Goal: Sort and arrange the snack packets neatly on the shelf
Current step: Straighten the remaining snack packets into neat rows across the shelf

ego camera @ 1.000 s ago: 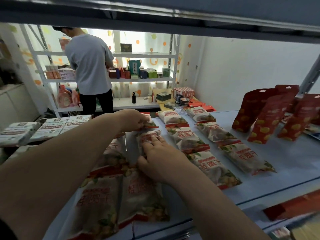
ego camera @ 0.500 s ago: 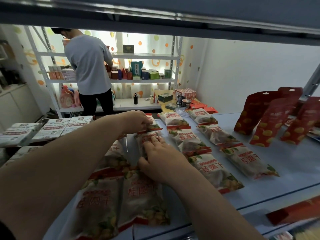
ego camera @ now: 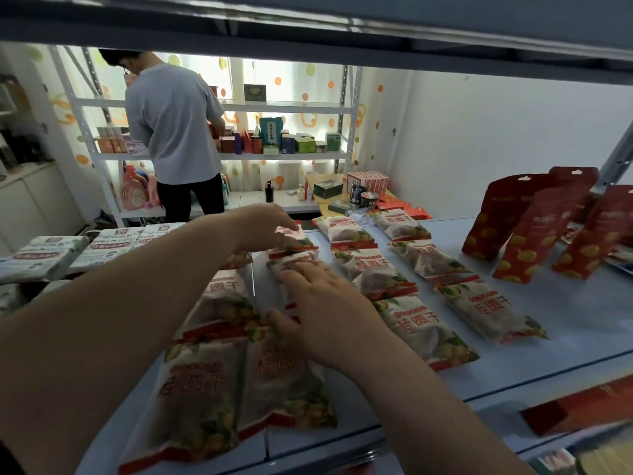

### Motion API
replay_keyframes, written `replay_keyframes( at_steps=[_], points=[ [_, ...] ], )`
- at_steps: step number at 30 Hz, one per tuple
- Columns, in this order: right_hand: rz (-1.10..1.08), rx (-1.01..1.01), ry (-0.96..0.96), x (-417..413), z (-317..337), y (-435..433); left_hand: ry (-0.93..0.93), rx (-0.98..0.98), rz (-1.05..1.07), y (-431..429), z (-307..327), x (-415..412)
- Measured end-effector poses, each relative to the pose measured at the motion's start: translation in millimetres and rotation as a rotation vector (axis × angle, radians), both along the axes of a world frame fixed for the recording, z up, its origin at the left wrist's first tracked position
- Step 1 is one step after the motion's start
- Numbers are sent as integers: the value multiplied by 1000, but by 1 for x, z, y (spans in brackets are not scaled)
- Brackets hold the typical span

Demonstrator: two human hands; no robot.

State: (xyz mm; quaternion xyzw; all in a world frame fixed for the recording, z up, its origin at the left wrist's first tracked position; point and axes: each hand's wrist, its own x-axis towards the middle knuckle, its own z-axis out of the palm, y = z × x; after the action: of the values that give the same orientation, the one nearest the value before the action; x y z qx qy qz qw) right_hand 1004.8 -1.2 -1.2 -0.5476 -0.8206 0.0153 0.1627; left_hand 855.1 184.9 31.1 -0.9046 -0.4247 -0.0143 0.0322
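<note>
Nearest us on the pale blue shelf [ego camera: 565,323], two longan packets [ego camera: 191,399] lie side by side. Beyond them our right hand [ego camera: 329,313] presses flat, fingers straight and spread, on a middle packet [ego camera: 294,262]. Farther back our left hand [ego camera: 267,228] touches the rearmost packet [ego camera: 296,241]; we cannot tell whether it pinches. Two more packet rows [ego camera: 421,323] lie rightward, with red pouches [ego camera: 534,228] leaning behind.

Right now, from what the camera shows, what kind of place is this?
Probably a small shop or stockroom. Identical snack packets lie in rows on a pale shelf, red pouches lean beside them, and behind, another person stands at a metal rack lined with boxes.
</note>
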Motion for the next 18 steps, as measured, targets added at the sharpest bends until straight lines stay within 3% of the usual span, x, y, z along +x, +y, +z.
replay_keyframes(
  at_steps=[8, 18],
  points=[
    [73, -109, -39, 4, -7, -39, -7, -155, -114, -36, 9, 7],
    [31, -56, 15, 37, -8, -50, -23, -62, -155, -51, 2, 14]
  ],
)
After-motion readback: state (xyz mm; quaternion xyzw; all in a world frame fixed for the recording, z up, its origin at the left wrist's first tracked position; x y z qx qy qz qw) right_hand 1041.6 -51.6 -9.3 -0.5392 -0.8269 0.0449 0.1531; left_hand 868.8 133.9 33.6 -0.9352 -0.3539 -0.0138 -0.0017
